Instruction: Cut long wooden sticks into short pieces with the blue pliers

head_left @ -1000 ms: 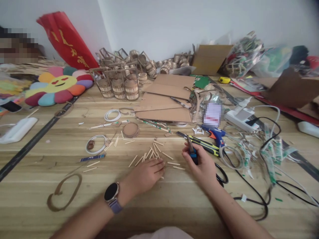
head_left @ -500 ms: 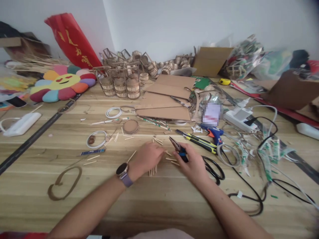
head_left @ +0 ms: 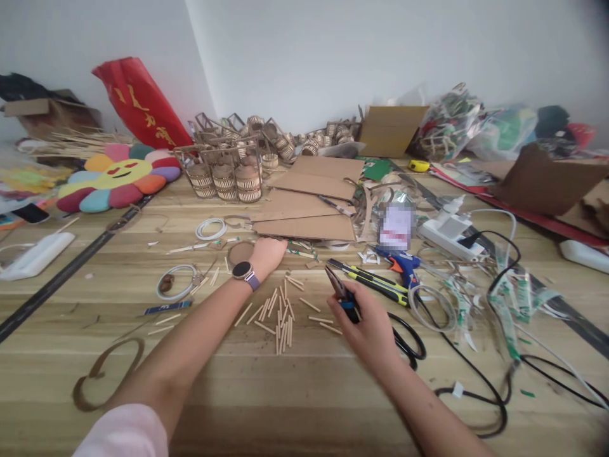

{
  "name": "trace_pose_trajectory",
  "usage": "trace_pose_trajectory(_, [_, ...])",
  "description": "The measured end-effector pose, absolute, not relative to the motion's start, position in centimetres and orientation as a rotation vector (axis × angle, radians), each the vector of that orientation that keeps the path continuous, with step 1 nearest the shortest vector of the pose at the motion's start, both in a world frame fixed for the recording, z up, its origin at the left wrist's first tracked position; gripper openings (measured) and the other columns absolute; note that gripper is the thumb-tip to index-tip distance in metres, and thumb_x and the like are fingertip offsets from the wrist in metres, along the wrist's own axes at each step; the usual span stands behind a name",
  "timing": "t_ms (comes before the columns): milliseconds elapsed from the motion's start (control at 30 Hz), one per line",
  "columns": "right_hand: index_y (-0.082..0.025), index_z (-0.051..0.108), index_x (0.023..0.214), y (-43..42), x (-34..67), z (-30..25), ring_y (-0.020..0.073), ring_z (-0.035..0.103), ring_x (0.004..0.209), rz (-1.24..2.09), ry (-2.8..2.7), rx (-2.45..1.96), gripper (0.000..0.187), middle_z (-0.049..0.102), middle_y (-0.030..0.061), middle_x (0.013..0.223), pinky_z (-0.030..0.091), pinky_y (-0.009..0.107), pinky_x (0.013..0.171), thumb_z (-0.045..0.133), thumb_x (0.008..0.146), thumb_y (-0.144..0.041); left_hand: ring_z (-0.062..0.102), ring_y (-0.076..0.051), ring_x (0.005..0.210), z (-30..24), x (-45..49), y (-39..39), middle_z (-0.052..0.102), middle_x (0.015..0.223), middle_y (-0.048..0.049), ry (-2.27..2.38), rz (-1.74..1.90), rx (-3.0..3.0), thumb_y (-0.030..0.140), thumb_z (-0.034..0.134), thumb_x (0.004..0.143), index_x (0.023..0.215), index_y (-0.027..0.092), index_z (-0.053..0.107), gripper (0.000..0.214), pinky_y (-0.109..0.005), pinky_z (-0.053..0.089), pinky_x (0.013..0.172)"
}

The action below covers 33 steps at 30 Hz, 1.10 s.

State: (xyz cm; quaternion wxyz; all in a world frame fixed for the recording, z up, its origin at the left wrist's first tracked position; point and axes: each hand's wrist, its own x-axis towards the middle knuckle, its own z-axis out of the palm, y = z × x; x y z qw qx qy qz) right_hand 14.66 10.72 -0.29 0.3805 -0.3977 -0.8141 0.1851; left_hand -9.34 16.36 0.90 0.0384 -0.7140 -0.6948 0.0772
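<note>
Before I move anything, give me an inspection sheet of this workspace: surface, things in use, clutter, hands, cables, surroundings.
Surface: wooden table, scraps strewn on it.
Things in use: sticks, loosely heaped between the arms; pliers; disc, partly covered by the left arm.
Clutter: cutter and glue gun right of the sticks; cardboard beyond them.
Left hand: by the cardboard's near edge; whether it holds anything is unclear.
Right hand: gripping the pliers.
Cables: black cord looped on the right; power strip with plugs in.
Surroundings: baskets and flower cushion toward the wall.
</note>
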Motion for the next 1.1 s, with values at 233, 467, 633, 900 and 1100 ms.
trace_pose_trajectory(233, [-0.020, 0.057, 0.100, 10.2, 14.7, -0.4, 0.0177, 0.063, 0.071, 0.479, -2.091, -0.969, 0.017, 0.065, 0.0030, 0.080, 0.048, 0.026, 0.066, 0.054, 0.087, -0.029, 0.062, -0.024, 0.088, 0.3, -9.5, 15.2, 0.068, 0.085, -0.0157, -1.848, 0.229, -2.345, 0.008, 0.043, 0.090, 0.100, 0.010, 0.058, 0.018, -0.035, 0.043, 0.076])
trace_pose_trajectory(467, [-0.020, 0.057, 0.098, 10.3, 14.6, -0.3, 0.0168, 0.062, 0.070, 0.540, -2.078, -0.977, 0.015, 0.065, 0.0019, 0.080, 0.047, 0.025, 0.065, 0.054, 0.086, -0.028, 0.056, -0.023, 0.091, -0.2, -10.2, 15.2, 0.064, 0.090, -0.0134, -1.710, 0.171, -2.396, 0.012, 0.041, 0.092, 0.096, 0.013, 0.057, 0.017, -0.032, 0.043, 0.075])
trace_pose_trajectory(633, [-0.021, 0.057, 0.097, 10.0, 14.6, 0.0, 0.0173, 0.062, 0.069, 0.562, -2.065, -0.978, 0.015, 0.065, 0.0022, 0.080, 0.048, 0.026, 0.064, 0.053, 0.087, -0.031, 0.052, -0.021, 0.093, 0.3, -10.4, 15.3, 0.060, 0.099, -0.0119, -1.630, 0.098, -2.439, 0.014, 0.037, 0.094, 0.096, 0.015, 0.056, 0.019, -0.032, 0.042, 0.080])
trace_pose_trajectory(900, [-0.021, 0.054, 0.089, 10.6, 14.9, 0.0, 0.0136, 0.049, 0.055, 0.807, -1.640, -1.187, 0.019, 0.055, -0.0016, 0.069, 0.042, 0.025, 0.053, 0.056, 0.083, -0.039, 0.053, -0.023, 0.086, 2.8, -7.6, 12.2, 0.060, 0.088, -0.0117, -1.715, -0.104, -2.369, 0.025, 0.024, 0.099, 0.101, 0.012, 0.053, 0.032, -0.034, 0.041, 0.077])
trace_pose_trajectory(1100, [-0.020, 0.050, 0.069, 11.9, 15.2, 0.0, 0.0094, 0.042, 0.050, 1.434, -1.034, -0.988, 0.035, 0.042, -0.0068, 0.056, 0.036, 0.020, 0.044, 0.069, 0.075, -0.050, 0.060, -0.019, 0.088, 2.7, -1.7, 5.8, 0.067, 0.097, -0.0075, -2.029, -0.758, -2.629, 0.022, 0.039, 0.096, 0.106, 0.017, 0.054, 0.019, -0.028, 0.043, 0.073])
